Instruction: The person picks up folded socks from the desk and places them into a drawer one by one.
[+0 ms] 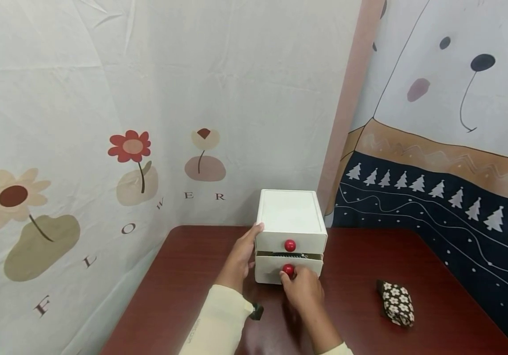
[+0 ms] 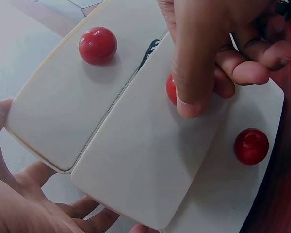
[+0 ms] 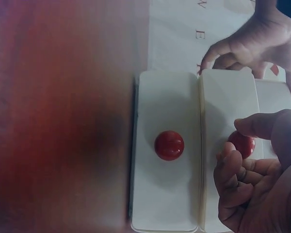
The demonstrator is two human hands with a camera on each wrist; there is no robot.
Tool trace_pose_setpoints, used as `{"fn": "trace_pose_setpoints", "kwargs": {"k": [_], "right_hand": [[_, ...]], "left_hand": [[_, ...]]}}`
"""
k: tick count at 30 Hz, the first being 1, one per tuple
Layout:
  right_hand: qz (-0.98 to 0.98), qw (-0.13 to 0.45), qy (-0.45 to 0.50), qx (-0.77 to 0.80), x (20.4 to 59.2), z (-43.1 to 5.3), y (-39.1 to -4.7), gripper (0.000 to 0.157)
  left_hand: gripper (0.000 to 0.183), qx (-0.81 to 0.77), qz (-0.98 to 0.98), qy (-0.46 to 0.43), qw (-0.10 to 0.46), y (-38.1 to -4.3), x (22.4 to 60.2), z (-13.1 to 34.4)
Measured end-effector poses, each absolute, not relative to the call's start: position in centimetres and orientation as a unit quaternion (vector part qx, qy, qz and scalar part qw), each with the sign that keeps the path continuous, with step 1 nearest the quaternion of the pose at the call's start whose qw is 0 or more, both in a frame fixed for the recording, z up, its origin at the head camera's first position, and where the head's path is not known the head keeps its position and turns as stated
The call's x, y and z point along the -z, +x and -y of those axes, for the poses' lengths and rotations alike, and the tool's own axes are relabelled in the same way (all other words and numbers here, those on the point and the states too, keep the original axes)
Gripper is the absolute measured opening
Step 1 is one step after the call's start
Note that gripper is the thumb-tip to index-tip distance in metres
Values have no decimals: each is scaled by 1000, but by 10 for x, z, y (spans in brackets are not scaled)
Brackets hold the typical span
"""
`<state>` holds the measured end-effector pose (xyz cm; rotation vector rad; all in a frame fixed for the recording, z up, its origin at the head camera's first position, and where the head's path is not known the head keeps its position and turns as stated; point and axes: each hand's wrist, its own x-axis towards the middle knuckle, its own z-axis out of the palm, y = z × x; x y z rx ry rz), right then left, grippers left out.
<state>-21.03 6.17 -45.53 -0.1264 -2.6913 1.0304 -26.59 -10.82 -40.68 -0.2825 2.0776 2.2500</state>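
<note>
A small white drawer cabinet (image 1: 290,212) with red round knobs stands on the table. Its middle drawer (image 2: 136,141) is pulled out a little, jutting past the top drawer (image 2: 58,97) and the bottom drawer (image 3: 168,194). Thumb and fingers of my right hand (image 1: 305,288) pinch the middle drawer's red knob (image 3: 242,144). My left hand (image 1: 239,254) rests with spread fingers against the cabinet's left side. Through the gap above the middle drawer shows something dark with a zip-like edge (image 1: 295,255), mostly hidden inside.
A dark brown pouch with white flowers (image 1: 397,303) lies on the reddish-brown table (image 1: 360,276), right of the cabinet. Behind the table hang a flower-printed cloth (image 1: 254,98) and, to the right, a bear-printed cloth (image 1: 440,93).
</note>
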Motion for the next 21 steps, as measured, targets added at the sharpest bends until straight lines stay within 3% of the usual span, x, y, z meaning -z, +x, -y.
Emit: {"fn": "trace_pose_setpoints", "kwargs": {"k": [21], "right_hand": [[931, 131, -46, -338, 452, -60, -195, 43]], "left_hand": [[81, -733, -673, -89, 28, -266, 410, 107]]}}
